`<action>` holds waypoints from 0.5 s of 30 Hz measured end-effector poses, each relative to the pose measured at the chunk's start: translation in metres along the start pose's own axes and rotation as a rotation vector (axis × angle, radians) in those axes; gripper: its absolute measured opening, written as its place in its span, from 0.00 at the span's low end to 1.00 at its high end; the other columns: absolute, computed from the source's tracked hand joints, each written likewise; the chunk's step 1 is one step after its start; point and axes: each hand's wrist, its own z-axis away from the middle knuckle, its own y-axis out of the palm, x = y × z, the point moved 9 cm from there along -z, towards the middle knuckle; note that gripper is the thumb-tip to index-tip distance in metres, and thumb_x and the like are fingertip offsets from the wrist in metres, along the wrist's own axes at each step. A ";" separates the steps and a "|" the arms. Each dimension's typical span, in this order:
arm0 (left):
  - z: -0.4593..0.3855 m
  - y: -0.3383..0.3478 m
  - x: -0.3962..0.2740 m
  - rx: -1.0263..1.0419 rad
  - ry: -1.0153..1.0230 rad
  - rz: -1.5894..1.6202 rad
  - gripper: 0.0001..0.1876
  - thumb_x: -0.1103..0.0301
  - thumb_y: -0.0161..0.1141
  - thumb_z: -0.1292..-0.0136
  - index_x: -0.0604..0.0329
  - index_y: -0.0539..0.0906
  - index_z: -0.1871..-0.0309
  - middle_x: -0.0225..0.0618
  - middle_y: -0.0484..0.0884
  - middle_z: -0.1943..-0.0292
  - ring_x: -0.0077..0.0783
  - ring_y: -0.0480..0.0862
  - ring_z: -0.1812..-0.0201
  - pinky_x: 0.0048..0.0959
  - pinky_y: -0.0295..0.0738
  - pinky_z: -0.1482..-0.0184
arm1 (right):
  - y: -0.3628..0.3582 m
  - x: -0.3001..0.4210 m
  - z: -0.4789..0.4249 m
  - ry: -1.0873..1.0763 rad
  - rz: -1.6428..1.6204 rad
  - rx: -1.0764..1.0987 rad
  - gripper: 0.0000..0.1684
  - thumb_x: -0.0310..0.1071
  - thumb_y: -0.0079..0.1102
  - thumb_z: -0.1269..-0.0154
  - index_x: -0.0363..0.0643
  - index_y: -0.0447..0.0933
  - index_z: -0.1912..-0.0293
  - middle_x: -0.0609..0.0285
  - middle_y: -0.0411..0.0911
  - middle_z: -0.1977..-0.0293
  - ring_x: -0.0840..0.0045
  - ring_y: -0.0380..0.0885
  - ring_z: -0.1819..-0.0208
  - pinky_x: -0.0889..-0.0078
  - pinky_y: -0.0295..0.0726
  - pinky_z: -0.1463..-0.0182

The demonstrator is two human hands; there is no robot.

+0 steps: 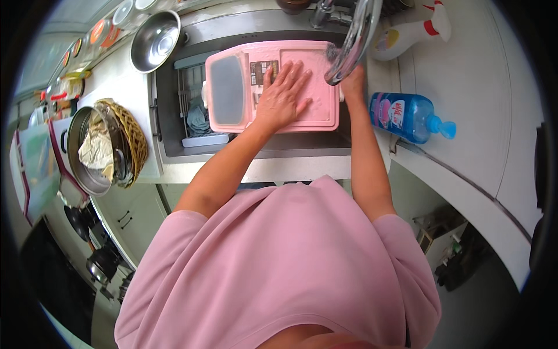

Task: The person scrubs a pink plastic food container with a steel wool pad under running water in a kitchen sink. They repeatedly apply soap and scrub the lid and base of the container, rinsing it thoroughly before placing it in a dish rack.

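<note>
A pink plastic storage box (309,115) with a lid sits across the steel sink (257,146). Its lid is wet, carries a label, and has a grey translucent panel (227,89) at the left end. My left hand (281,98) lies flat on the lid, fingers spread, holding nothing. At the box's right end is my right hand (355,83), its fingers partly hidden behind the chrome faucet (348,52). Whether it grips the box's edge or only touches it cannot be seen.
Left of the box, a rack (205,141) holds a bluish cloth (198,120). A steel bowl (156,41), a steamer pot (76,152) with cloth inside and a wicker basket (137,139) stand left. Blue detergent (405,115) and a white spray bottle (399,41) lie right.
</note>
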 end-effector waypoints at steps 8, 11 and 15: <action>0.002 0.006 0.005 0.020 -0.025 -0.015 0.35 0.44 0.56 0.31 0.44 0.68 0.24 0.36 0.60 0.20 0.41 0.56 0.20 0.57 0.42 0.22 | -0.012 0.013 0.017 -0.133 -0.048 0.025 0.17 0.27 0.65 0.41 0.43 0.85 0.50 0.51 0.81 0.58 0.63 0.82 0.51 0.68 0.79 0.46; -0.003 0.009 0.004 0.020 -0.003 -0.049 0.35 0.44 0.56 0.32 0.44 0.68 0.24 0.36 0.60 0.20 0.41 0.57 0.20 0.58 0.41 0.22 | -0.001 -0.002 -0.012 -0.110 -0.042 0.016 0.17 0.27 0.66 0.42 0.44 0.85 0.50 0.51 0.82 0.58 0.62 0.82 0.51 0.66 0.80 0.47; -0.007 0.006 0.001 0.030 -0.023 -0.069 0.35 0.44 0.57 0.32 0.45 0.69 0.24 0.37 0.59 0.20 0.42 0.56 0.20 0.58 0.41 0.22 | 0.012 -0.010 -0.042 -0.108 -0.034 -0.043 0.18 0.30 0.67 0.41 0.45 0.84 0.49 0.50 0.82 0.57 0.59 0.82 0.52 0.64 0.79 0.47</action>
